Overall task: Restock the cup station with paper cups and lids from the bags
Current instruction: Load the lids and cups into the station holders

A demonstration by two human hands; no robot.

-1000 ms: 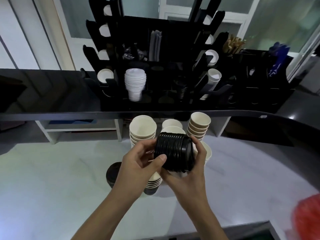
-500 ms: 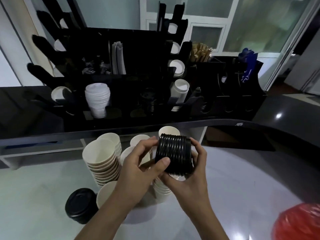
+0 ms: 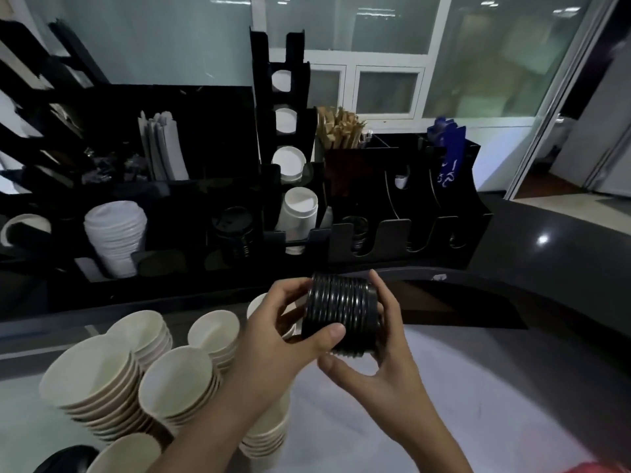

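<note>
Centre of frame: both hands hold a stack of black lids [image 3: 343, 314] on its side, just below the black cup station [image 3: 218, 138]. Left hand [image 3: 273, 339] curls round the stack's left end, thumb pressed across the front ribs, fingers wrapped behind. Right hand [image 3: 379, 363] cups the right end w/ fingers curled over the top edge and thumb under the stack; both grips closed on the lids, not spread. Lower left of frame: several stacks of cream paper cups [image 3: 102, 380] standing mouth-up on the pale counter [image 3: 478, 387], partly hidden by the left forearm. A black lidded item pokes in at the bottom left edge, too cut off to tell more. In the station, left of centre, a stack of white lids [image 3: 114, 233]; mid-station a slot w/ black lids [image 3: 235, 233]; beside it white cups [image 3: 298, 209] in an angled column rack. Upper centre: brown stir sticks [image 3: 338, 128]; blue packets [image 3: 447, 155] at right. Red bag corner [image 3: 594, 468] at bottom right edge.
</note>
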